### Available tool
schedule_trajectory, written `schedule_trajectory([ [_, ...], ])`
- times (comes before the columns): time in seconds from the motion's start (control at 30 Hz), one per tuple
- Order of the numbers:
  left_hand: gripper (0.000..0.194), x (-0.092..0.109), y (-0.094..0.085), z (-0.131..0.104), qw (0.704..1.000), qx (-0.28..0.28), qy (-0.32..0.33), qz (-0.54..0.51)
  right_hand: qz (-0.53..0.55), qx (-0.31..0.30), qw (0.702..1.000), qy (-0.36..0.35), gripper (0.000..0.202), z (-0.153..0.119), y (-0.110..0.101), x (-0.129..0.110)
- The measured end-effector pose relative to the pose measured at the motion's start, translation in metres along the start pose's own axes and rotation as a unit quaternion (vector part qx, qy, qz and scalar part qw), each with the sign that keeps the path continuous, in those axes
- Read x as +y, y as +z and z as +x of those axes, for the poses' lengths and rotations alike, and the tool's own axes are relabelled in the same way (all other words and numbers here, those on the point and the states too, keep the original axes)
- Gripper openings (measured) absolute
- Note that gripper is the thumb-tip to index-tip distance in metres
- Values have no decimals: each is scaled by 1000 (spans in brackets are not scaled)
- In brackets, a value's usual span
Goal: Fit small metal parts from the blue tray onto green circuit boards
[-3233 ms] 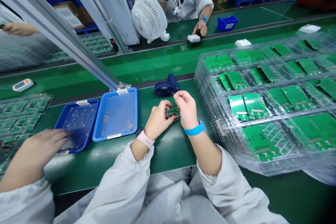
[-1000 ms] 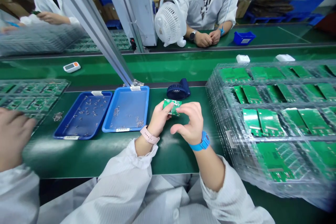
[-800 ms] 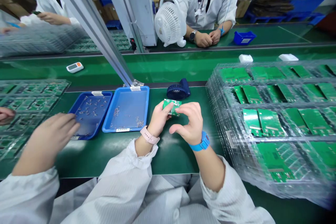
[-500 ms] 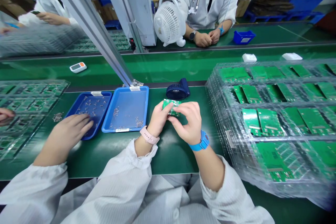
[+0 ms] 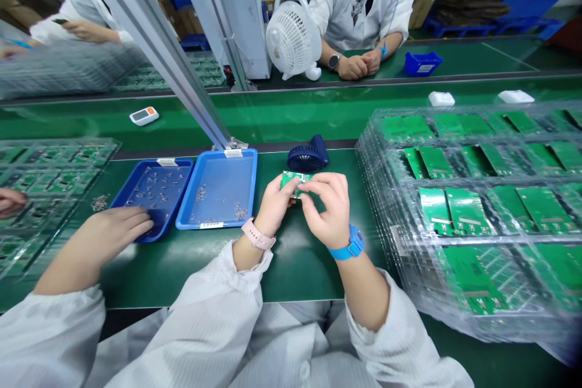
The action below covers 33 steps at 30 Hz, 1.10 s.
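My left hand [image 5: 274, 205], with a pink band at the wrist, grips a small green circuit board [image 5: 291, 179] by its left side, thumb on top. At the board's right side is my right hand [image 5: 328, 206], wearing a blue watch. Its forefinger reaches over the board's face and its thumb is bent near the lower edge; anything between those fingertips is too small to make out. Just behind the board lies a dark blue fan [image 5: 308, 156]. A blue tray [image 5: 227, 179] with small metal parts sits left of my hands.
A co-worker's hand [image 5: 113, 231] rests over a darker blue tray [image 5: 152, 165]. Stacked clear trays [image 5: 395, 206] of green boards stand at the right. Behind are a green conveyor [image 5: 273, 115], a white fan [image 5: 293, 39] and another person's joined hands [image 5: 359, 66].
My right thumb has drawn slightly away from the board's lower edge. The co-worker's hand at the left has shifted left and down. White items and a handheld device on the conveyor have moved right.
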<state>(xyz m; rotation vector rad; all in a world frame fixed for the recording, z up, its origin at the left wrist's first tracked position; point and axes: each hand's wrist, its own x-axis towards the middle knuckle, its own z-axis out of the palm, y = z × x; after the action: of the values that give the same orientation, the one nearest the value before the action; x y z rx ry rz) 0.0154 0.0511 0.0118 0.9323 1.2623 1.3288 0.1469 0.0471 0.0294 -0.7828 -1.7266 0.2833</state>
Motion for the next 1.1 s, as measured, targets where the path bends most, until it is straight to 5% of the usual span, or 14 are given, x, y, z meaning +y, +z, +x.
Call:
schedule_trajectory([
  [0.43, 26, -2, -1, 4, 998, -47, -1, -31, -51, -88, 995, -19, 8, 2, 4, 13],
  [0.7, 10, 4, -2, 3, 995, -99, -21, -8, -29, -139, 990, 12, 8, 3, 1, 13],
  [0.87, 13, 2, -3, 4, 994, -96, -6, 43, -15, -115, 993, 17, 7, 4, -1, 12],
  [1.1, 33, 5, -9, 4, 999, -15, 27, 37, -84, 20, 991, 102, 8, 5, -11, 21],
])
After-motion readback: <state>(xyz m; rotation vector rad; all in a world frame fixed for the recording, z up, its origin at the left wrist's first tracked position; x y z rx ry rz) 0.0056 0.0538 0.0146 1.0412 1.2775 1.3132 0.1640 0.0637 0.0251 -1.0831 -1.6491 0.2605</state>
